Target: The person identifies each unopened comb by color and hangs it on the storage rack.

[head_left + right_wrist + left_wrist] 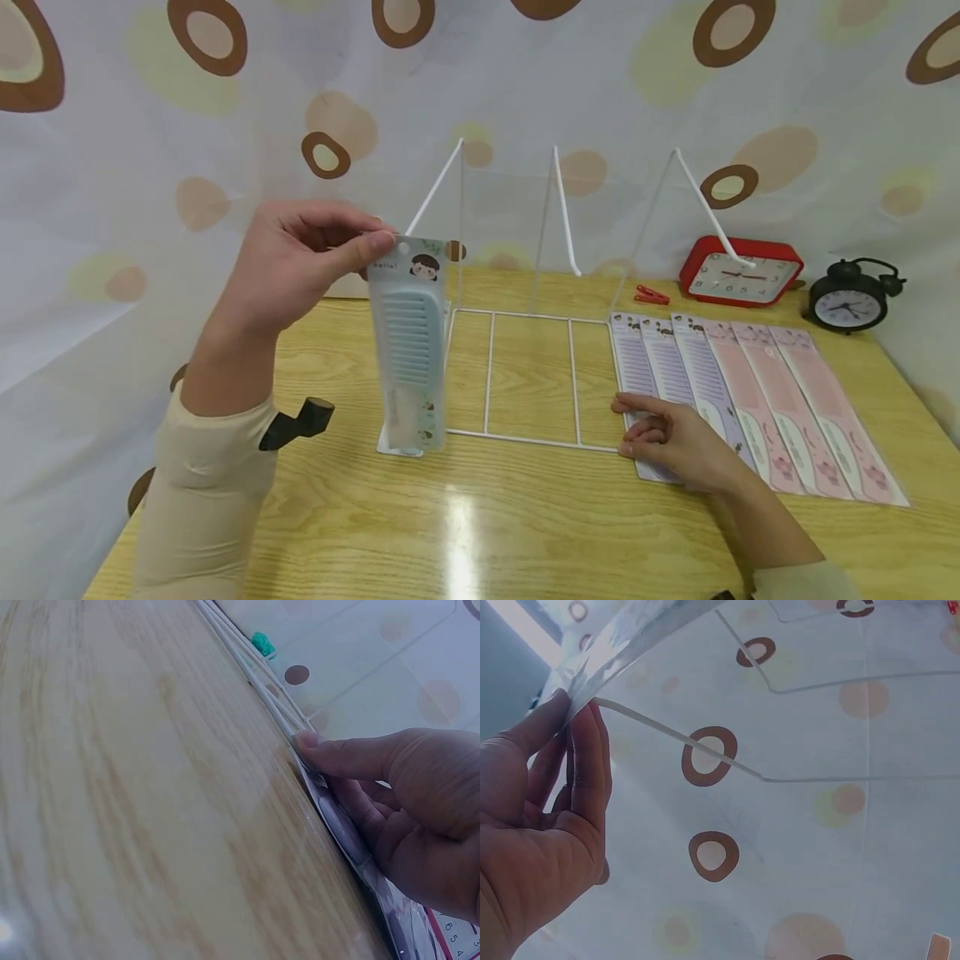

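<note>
Snag risk imo: left hand (288, 267) pinches the pale-blue comb in flat plastic packaging (409, 337), left of centre.
Misaligned hole (403, 248) could shove the white wire rack (531, 440) if right hand's (678, 439) pinch, lower right, slackens.

"hello!" on blue comb pack (411, 346); 4, 5, 6 on red clock (741, 275)

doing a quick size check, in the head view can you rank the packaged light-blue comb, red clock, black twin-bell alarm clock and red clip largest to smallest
1. Packaged light-blue comb, nearest the camera, which enlarges it
2. Red clock
3. Black twin-bell alarm clock
4. Red clip
</note>
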A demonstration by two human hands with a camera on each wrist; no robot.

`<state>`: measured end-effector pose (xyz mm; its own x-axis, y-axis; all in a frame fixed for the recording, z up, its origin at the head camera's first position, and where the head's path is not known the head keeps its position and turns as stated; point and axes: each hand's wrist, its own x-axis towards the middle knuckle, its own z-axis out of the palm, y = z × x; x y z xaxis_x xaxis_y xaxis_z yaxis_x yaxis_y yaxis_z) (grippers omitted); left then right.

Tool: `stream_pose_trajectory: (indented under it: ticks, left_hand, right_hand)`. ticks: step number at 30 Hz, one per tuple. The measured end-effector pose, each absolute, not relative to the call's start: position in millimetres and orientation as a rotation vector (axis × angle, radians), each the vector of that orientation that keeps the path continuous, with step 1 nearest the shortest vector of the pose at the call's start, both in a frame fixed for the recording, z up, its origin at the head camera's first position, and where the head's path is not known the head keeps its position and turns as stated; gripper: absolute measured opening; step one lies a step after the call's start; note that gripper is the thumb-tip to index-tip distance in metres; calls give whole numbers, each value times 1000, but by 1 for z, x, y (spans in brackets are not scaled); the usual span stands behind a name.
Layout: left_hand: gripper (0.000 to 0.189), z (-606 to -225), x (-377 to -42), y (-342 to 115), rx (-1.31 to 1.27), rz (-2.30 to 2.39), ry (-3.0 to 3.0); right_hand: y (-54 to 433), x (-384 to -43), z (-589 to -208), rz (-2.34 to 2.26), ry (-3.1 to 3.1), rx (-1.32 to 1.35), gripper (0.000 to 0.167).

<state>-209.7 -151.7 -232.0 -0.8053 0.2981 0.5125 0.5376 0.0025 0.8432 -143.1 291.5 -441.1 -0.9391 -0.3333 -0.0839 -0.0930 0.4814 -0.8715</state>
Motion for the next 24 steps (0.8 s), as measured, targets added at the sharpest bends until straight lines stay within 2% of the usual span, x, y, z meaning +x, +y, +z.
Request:
stream_pose_trajectory:
  ticks: [6, 11, 24]
  left_hand:
    - [14, -235, -209, -155, -876, -1939, -2029]
    - [4, -240, -211, -158, -889, -1943, -2025]
    - [6, -240, -225, -150, -806, -1762, -2237]
  right_hand:
    - [291, -144, -442, -1429, 2496, -363, 70]
    - [293, -144, -441, -1427, 2497, -342, 70]
    - [292, -149, -436, -1420, 2423, -224, 68]
